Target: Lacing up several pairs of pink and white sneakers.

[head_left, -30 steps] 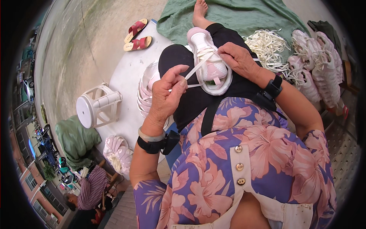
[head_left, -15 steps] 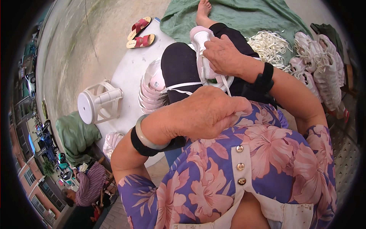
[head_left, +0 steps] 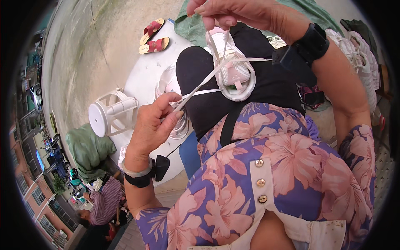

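A white and pink sneaker (head_left: 238, 75) rests on my lap across my dark trousers, its heel toward me. White shoelaces run out of it to both sides. At the left, my left hand (head_left: 152, 125) pinches a flat white shoelace (head_left: 204, 81) between thumb and fingers, drawn taut from the shoe. Raised above the toe end, my right hand (head_left: 246, 14) is closed on lace strands that hang down to the shoe. Another lace lies over my right thigh. The toe is partly hidden behind the strands and my right hand.
Nested pale shoe pieces (head_left: 166, 81) lie left of my knee, near a white plastic stool (head_left: 100, 118). Red sandals (head_left: 154, 45) sit farther off. White shoes (head_left: 360, 62) are heaped at the right, and green cloth (head_left: 185, 23) spreads ahead. A person in stripes (head_left: 107, 200) sits at lower left.
My left hand has swung out to the left, pulling a lace taut. My right hand has left the shoe's upper and risen forward with lace. The sneaker's heel now shows.
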Tool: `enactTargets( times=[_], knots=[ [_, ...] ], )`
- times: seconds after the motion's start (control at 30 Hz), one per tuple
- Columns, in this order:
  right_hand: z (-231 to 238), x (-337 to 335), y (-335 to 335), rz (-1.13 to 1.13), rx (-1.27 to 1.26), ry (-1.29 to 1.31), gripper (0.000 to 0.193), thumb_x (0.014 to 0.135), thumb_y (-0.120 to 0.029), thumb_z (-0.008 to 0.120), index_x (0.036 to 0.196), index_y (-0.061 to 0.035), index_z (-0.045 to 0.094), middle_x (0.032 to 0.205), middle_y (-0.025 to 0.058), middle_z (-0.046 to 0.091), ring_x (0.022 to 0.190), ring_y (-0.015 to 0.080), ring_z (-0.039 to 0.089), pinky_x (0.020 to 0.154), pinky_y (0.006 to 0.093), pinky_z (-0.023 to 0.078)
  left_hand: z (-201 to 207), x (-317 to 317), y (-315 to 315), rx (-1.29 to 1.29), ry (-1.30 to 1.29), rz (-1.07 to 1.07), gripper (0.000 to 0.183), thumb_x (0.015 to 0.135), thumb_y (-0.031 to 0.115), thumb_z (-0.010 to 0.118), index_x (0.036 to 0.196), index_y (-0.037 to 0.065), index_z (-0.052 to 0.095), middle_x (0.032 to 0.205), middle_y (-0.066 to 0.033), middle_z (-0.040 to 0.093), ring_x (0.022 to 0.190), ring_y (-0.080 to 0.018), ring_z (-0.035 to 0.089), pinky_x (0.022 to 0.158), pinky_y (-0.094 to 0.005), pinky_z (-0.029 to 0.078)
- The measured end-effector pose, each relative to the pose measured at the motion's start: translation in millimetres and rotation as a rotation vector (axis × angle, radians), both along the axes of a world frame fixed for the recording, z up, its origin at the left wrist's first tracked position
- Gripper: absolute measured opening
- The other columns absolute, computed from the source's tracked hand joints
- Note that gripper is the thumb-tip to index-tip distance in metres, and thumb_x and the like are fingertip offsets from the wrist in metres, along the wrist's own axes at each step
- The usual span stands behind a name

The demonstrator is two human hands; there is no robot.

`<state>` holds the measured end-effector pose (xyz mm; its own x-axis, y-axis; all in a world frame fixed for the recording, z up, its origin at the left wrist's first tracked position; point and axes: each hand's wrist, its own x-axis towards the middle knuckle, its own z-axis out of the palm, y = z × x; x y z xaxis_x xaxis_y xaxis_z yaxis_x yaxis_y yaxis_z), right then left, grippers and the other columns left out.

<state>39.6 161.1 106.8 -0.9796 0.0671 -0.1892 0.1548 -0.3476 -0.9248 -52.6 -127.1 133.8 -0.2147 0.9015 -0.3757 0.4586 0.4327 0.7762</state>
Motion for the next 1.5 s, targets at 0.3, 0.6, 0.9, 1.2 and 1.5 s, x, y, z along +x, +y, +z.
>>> enactTargets(
  times=[0.3, 0.6, 0.9, 1.2, 1.5],
  knots=[
    [9.4, 126.0, 94.9, 0.1, 0.903, -0.259, 0.017, 0.086, -0.018, 0.057, 0.091, -0.0022, 0.06, 0.062, -0.0016, 0.052, 0.053, 0.003, 0.041, 0.047, 0.0184, 0.035, -72.1, -38.5, -79.5, 0.068, 0.803, -0.019, 0.01, 0.082, 0.011, 0.059, 0.092, 0.008, 0.059, 0.068, -0.0102, 0.058, 0.06, -0.0284, 0.057, 0.053, -0.0357, 0.044],
    [-83.6, 282.9, 178.3, -0.216, 1.727, -0.161, 0.022, 0.086, -0.017, 0.056, 0.102, -0.003, 0.06, 0.093, 0.0118, 0.064, 0.086, 0.0286, 0.06, 0.077, 0.0325, 0.046, -115.0, -68.1, -185.8, -0.11, 1.006, 0.196, 0.006, 0.085, 0.015, 0.054, 0.087, 0.01, 0.057, 0.073, -0.0127, 0.059, 0.063, -0.0349, 0.057, 0.055, -0.0411, 0.045],
    [-118.5, 314.1, 215.8, -0.537, 1.655, -0.443, 0.023, 0.091, -0.026, 0.048, 0.088, -0.0042, 0.057, 0.072, 0.0066, 0.057, 0.062, 0.018, 0.055, 0.055, 0.0277, 0.043, -120.2, -125.6, -254.0, -0.26, 0.738, 0.85, 0.023, 0.086, 0.02, 0.048, 0.072, 0.003, 0.054, 0.052, -0.0064, 0.052, 0.036, -0.0121, 0.045, 0.036, -0.0294, 0.036],
    [-112.6, 154.9, -4.2, -0.298, 0.036, -0.533, 0.025, 0.083, -0.03, 0.053, 0.073, -0.0072, 0.055, 0.058, 0.0005, 0.052, 0.044, 0.0075, 0.046, 0.042, 0.0231, 0.041, -121.7, -9.0, -20.8, -0.25, -0.631, 0.654, 0.02, 0.089, 0.02, 0.051, 0.082, 0.001, 0.055, 0.058, -0.0065, 0.055, 0.035, -0.0064, 0.04, 0.032, -0.0175, 0.028],
    [-138.6, 81.1, -48.7, -0.369, 0.123, -0.355, 0.022, 0.082, -0.025, 0.062, 0.094, -0.0074, 0.065, 0.077, -0.002, 0.06, 0.068, 0.005, 0.052, 0.055, 0.0197, 0.043, -139.7, 16.4, 81.6, -0.194, -0.656, 0.643, 0.016, 0.089, 0.014, 0.046, 0.081, 0.002, 0.052, 0.057, -0.0057, 0.055, 0.033, -0.0079, 0.04, 0.03, -0.0196, 0.027]
  ],
)
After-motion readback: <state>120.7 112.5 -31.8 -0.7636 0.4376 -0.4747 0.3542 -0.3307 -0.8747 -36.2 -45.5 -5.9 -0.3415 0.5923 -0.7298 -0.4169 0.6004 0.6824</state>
